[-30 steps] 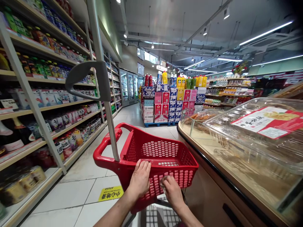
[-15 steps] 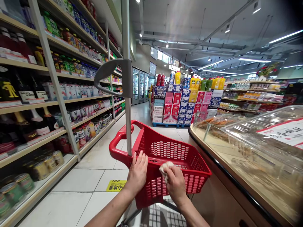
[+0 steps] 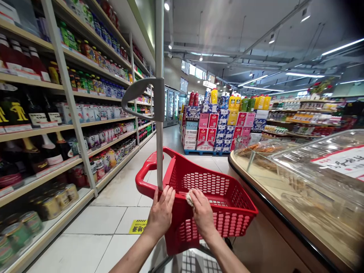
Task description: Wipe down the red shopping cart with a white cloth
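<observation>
A red plastic shopping cart basket [image 3: 224,222] with slotted walls is in front of me, tilted down toward the right. My left hand [image 3: 161,210] lies over its near rim beside the metal pole [image 3: 160,151], fingers bent over the edge and thumb hidden. My right hand [image 3: 202,212] is closed on a crumpled whitish cloth [image 3: 189,198], pressed against the near rim to the right of my left hand. Most of the cloth is covered by the fingers. A grey loop handle [image 3: 143,99] is fixed to the pole above the basket.
Drink shelves [image 3: 108,129] run along the left. A glass-fronted food counter [image 3: 256,170] with clear lids stands close on the right. Stacked drink boxes [image 3: 207,131] stand ahead. A yellow wet-floor sticker [image 3: 138,226] marks the tiles. Part of the cart's lower frame shows below.
My right hand with the cloth has moved left along the rim, closer to my left hand. The cart appears slightly further right and lower in view. My left hand stays by the pole.
</observation>
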Demonstrator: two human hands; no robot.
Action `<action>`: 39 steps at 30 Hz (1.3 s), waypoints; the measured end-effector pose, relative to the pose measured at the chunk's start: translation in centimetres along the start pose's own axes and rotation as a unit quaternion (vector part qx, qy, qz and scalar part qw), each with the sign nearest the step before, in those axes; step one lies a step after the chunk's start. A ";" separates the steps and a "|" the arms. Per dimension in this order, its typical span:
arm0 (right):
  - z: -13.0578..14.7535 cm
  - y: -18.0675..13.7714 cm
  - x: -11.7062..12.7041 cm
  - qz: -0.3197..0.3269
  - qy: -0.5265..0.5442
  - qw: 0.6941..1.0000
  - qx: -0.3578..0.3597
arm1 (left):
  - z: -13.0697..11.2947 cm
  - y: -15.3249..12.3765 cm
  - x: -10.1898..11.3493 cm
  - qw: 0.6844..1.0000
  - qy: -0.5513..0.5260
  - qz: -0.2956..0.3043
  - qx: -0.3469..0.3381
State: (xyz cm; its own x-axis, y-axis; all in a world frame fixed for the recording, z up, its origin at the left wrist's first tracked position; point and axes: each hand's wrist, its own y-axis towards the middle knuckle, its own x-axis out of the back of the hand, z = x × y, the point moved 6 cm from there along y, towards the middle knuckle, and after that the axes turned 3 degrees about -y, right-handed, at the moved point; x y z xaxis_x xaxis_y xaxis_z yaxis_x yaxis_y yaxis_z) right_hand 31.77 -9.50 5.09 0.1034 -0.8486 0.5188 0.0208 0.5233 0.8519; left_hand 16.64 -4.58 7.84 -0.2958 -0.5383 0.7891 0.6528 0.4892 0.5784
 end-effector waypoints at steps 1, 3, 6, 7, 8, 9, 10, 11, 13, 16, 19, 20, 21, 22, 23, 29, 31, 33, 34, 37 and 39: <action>-1.9 -1.2 0.1 0.012 -0.024 1.000 -0.003 | -0.1 0.0 -0.1 1.000 -0.002 -0.002 -0.007; -5.8 -3.8 0.7 0.027 -0.078 0.996 -0.035 | -0.5 -0.1 -0.2 1.000 -0.004 -0.007 0.001; -8.6 -5.6 1.5 0.020 -0.131 0.987 -0.087 | -1.7 0.0 -0.6 1.000 -0.012 -0.011 0.023; -8.2 -5.5 1.4 0.023 -0.123 0.989 -0.081 | -2.3 0.1 -0.8 1.000 -0.016 -0.010 0.024; -7.3 -5.0 1.2 0.022 -0.106 0.992 -0.069 | -2.8 0.2 -0.9 0.999 -0.020 -0.009 0.025; -6.2 -4.3 1.0 0.019 -0.085 0.995 -0.054 | -3.3 0.3 -1.0 0.999 -0.022 -0.007 0.023; -5.1 -3.5 0.9 0.015 -0.068 0.997 -0.045 | -3.6 0.4 -1.1 1.000 -0.023 -0.005 0.020; -4.3 -2.8 0.9 0.011 -0.058 0.997 -0.043 | -3.8 0.5 -1.2 1.000 -0.022 -0.003 0.018; -3.3 -1.6 1.0 0.018 -0.059 0.997 -0.054 | -3.9 0.6 -1.2 1.000 -0.021 0.003 0.008; -2.8 -1.1 1.0 0.047 -0.069 0.995 -0.056 | -3.6 0.7 -1.3 1.000 -0.025 0.002 0.018; -3.4 -2.2 0.9 0.061 -0.061 0.996 -0.013 | -3.3 0.9 -1.3 0.999 -0.039 -0.011 0.035; -4.2 -2.9 0.8 0.070 -0.059 0.996 -0.001 | -3.2 0.9 -1.3 0.998 -0.044 -0.015 0.034; -5.4 -3.7 0.9 0.082 -0.061 0.995 0.003 | -3.2 0.9 -1.3 0.998 -0.049 -0.018 0.031; -7.0 -4.5 1.0 0.093 -0.070 0.993 -0.005 | -3.2 1.0 -1.3 0.998 -0.053 -0.022 0.029; -8.8 -5.2 1.2 0.099 -0.088 0.991 -0.028 | -3.2 1.0 -1.3 0.998 -0.056 -0.025 0.027; -13.0 -6.4 1.7 0.082 -0.172 0.970 -0.151 | -3.3 1.0 -1.6 0.995 -0.075 -0.040 0.044; -11.9 -6.3 1.0 0.107 -0.134 0.981 -0.093 | -3.3 1.0 -1.7 0.995 -0.075 -0.041 0.043; -12.6 -6.7 1.1 0.122 -0.129 0.980 -0.085 | -3.3 0.9 -1.7 0.995 -0.077 -0.045 0.036; -13.7 -7.1 1.6 0.117 -0.148 0.975 -0.113 | -3.4 0.9 -1.6 0.995 -0.080 -0.048 0.034; -17.2 -8.6 3.2 0.080 -0.209 0.954 -0.202 | -3.5 1.0 -1.4 0.993 -0.088 -0.061 0.048; -17.8 -9.0 3.4 0.080 -0.200 0.960 -0.178 | -3.5 1.1 -1.3 0.991 -0.090 -0.069 0.066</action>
State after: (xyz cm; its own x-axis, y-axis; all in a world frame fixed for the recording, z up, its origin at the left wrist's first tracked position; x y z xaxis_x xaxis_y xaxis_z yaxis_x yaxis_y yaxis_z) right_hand 49.65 -15.75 -2.09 -0.2556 -0.6802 0.6870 0.3822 0.5817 0.7180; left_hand 20.17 -5.77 6.74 -0.5027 -0.4811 0.7183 0.5042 0.5118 0.6956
